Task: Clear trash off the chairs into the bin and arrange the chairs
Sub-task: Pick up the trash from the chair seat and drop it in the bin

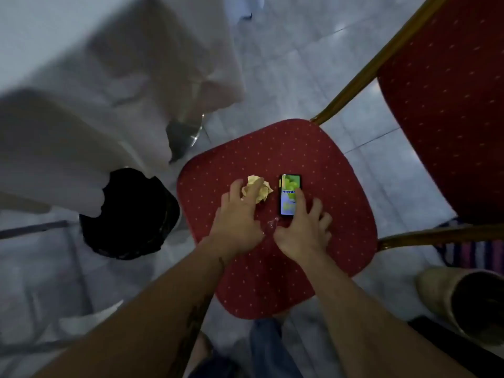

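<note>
Crumpled yellow paper ball (258, 190) is lying near the middle of the red dotted chair seat (321, 170), and my left hand (237, 218) is reaching over it, fingers spread wide and draping across its near side, not closed round it. Just beside the ball to the right, a small mentos box (289, 195) with green fruit on it is lying flat on the same seat; my right hand (302, 227) is sitting at its near corner, one finger resting on the box's right edge, the other fingers splayed on the fabric, grip open and holding nothing. Between my two hands a scrap of clear plastic wrap (270, 226) is lying on the cushion, hard to make out. The chair's gold frame (362, 75) is rising to a red backrest (447, 105) at upper right. A black-lined bin (131, 214) is standing on the pale tiled floor (305, 64) just left of the seat. Blurred white-draped shapes (81, 126) are sitting beyond the bin.
</note>
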Motion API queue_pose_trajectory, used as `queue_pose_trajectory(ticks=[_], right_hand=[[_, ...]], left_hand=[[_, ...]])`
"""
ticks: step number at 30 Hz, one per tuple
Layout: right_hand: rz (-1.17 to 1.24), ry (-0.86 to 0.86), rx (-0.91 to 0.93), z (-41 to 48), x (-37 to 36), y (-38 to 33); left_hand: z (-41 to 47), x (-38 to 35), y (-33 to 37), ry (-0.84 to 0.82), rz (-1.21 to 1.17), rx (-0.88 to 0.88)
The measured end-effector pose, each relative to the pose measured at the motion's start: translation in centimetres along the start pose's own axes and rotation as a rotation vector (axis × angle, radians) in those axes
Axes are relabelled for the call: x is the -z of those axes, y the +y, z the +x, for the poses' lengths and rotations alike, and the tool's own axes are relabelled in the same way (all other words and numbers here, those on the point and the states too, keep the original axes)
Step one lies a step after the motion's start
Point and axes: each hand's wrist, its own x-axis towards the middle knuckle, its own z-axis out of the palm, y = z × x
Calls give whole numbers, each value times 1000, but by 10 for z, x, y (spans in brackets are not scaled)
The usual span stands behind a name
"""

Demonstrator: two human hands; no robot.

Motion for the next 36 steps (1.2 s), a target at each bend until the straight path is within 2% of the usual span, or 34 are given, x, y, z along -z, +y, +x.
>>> queue_pose_trajectory(ticks=[2,5,10,17,24,28,31,36], right_hand=[[-93,64,65,7,-6,-4],[-104,101,94,21,-9,-6],[-55,209,73,40,-19,-7],[-135,379,128,36,-34,-1],[-52,328,202,25,-36,-4],[7,291,234,21,-36,0],[-20,261,259,24,-30,5],[-54,212,191,31,-19,-11]], left_hand=[[12,-6,-2,-49,190,-90],[26,-14,-9,-52,331,-106],[28,-18,-15,46,345,-98],[3,-19,-36,117,229,36],[-13,-9,-55,44,126,95],[-18,-3,-60,-62,155,126],[-20,-6,-59,-71,147,147],[-15,-10,-59,-86,215,160]])
